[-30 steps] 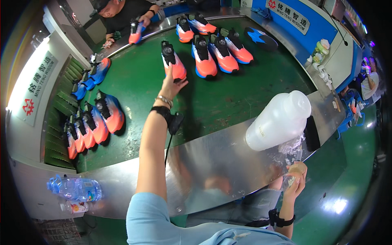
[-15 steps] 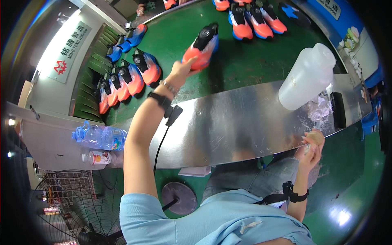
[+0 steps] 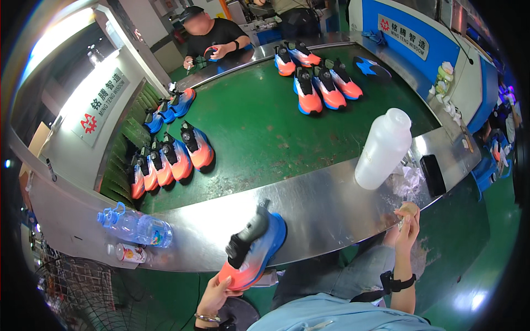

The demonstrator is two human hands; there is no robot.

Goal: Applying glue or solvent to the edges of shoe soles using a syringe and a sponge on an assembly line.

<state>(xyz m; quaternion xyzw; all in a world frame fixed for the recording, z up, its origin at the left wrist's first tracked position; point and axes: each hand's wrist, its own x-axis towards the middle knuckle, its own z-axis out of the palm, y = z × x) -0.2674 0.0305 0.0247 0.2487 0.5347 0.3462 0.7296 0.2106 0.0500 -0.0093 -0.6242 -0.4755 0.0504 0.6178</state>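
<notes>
At the near edge of the steel counter, my left hand [image 3: 214, 293] is closed on the toe of a sneaker [image 3: 255, 243] with a coral front, blue heel and black collar. The shoe slants, heel pointing away from me over the counter. My right hand [image 3: 407, 227], lower right and beside the counter edge, pinches a small tan lump [image 3: 407, 209] whose exact kind I cannot make out. Crumpled whitish material [image 3: 407, 182] lies on the steel just beyond that hand.
A large white bottle [image 3: 383, 149] stands on the counter, with a black phone-like slab [image 3: 433, 175] to its right. Several sneakers [image 3: 197, 146] line the belt's left side; others [image 3: 306, 99] sit far right. Clear plastic bottles [image 3: 138, 227] lie left. A co-worker [image 3: 212, 41] works at the far edge.
My left hand has brought the sneaker from over the green belt back to the counter's near edge, and its heel has swung round. My right hand still pinches the tan lump. The view has tilted upward.
</notes>
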